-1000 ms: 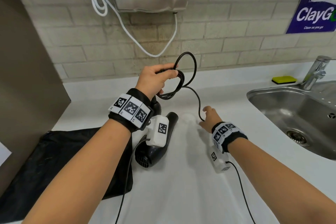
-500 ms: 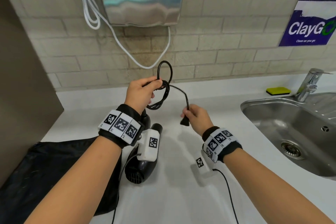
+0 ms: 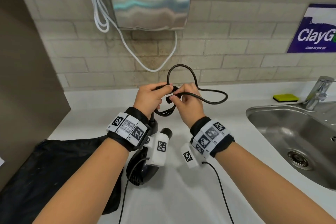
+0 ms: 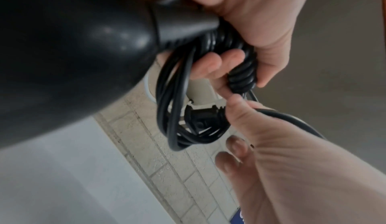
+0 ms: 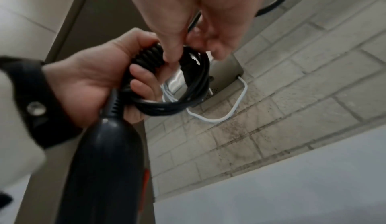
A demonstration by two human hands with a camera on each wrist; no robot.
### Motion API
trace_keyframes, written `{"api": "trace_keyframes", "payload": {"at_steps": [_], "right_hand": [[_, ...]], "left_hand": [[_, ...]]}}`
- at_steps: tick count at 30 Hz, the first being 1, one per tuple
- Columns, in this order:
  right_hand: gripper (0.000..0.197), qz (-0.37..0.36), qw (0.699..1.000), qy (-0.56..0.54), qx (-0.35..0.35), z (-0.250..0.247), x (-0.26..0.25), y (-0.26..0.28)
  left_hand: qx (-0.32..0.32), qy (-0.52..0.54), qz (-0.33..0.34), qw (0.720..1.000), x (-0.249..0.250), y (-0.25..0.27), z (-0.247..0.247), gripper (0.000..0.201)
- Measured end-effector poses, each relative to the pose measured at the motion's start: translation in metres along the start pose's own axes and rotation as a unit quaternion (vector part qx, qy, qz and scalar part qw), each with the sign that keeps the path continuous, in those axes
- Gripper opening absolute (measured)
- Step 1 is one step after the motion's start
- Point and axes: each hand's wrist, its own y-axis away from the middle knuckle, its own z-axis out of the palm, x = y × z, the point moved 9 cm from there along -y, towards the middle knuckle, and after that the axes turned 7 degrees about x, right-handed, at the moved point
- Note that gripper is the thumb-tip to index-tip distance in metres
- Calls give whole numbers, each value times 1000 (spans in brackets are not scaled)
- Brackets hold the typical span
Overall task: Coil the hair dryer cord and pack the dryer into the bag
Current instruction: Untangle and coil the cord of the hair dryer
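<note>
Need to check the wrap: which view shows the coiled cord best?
Left wrist: the coil hangs unobstructed under the left hand, loops distinct. Right wrist shows it partly behind fingers; head shows only its lower edge.

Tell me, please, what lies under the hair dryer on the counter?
The hair dryer rests on the white counter, beside the black bag; the left wrist hides whether they overlap.

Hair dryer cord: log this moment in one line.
left hand: holds coil | right hand: pinches cord end | hair dryer: unpacked | bag: on counter
</note>
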Motion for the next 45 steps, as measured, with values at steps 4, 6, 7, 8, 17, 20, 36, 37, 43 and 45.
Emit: {"api": "trace_keyframes", "payload": {"at_steps": [4, 6, 7, 8, 17, 20, 36, 37, 43, 45], "right_hand": [[42, 12, 999, 36, 6, 3, 10, -5], [44, 13, 998, 42, -33, 10, 14, -7], [42, 19, 998, 34, -54, 13, 16, -6], [38, 30, 997, 26, -70, 15, 19, -5], [20, 105, 942, 262, -182, -9, 109, 32], [19, 208, 907, 322, -175, -27, 149, 40], [28, 238, 642, 598, -417, -19, 227, 70], [29, 243, 636, 597, -425, -20, 236, 72], [15, 226, 632, 583, -457, -16, 230, 79], [29, 189, 736, 528, -379, -10, 184, 56]], "left_hand": [[-26, -5, 7, 1000, 2, 2, 2, 9], [-40, -4, 18, 999, 3, 6, 8, 11], [-43, -4, 24, 999, 3, 7, 10, 14], [-43, -7, 26, 999, 3, 8, 12, 18], [38, 53, -7, 998, -7, -5, 0, 25], [44, 46, 10, 998, -4, -4, -1, 21], [64, 126, -20, 990, -4, -2, -15, 16], [62, 128, -19, 990, -4, -2, -15, 15], [56, 107, -21, 992, -3, -4, -17, 15], [51, 95, -20, 994, -2, -5, -17, 15]]}}
